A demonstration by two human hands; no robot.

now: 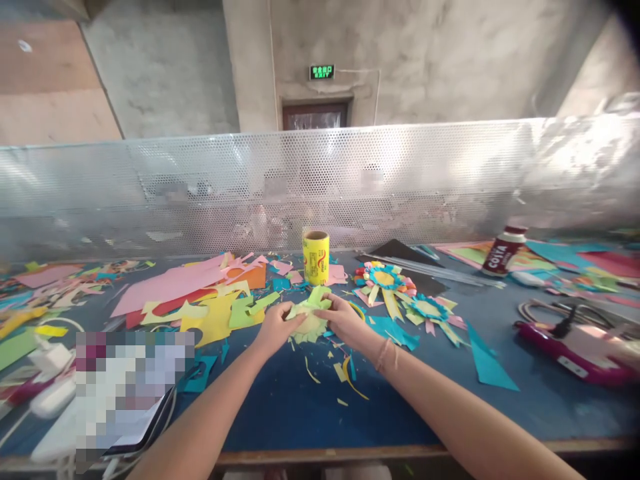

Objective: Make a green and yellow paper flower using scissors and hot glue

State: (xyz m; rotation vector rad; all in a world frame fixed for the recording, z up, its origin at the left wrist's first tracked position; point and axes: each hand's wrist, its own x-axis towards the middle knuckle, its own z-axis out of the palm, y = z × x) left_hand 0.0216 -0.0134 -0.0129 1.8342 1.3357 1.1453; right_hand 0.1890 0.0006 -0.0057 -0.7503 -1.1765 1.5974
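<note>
Both of my hands meet over the middle of the table around a pale green, frilly-edged paper piece point(306, 328). My left hand point(275, 327) pinches its left side. On the other side, my right hand point(346, 319) grips the upper right edge, fingers bent over it. A brighter green strip point(317, 299) stands up between the fingertips. Just behind the hands is an upright yellow cardboard-cored tape roll point(316, 267). To the right lie two paper rosettes, a blue-and-yellow one with colourful edging point(384, 279) and a smaller blue-rimmed one point(429, 309).
Pink paper sheets point(170, 283) and yellow paper point(213, 319) lie left. A pixelated device point(135, 393) with cables sits front left. A brown bottle point(504, 252) and a purple power strip point(575, 357) are right. A perforated metal screen point(425, 180) rises behind the table.
</note>
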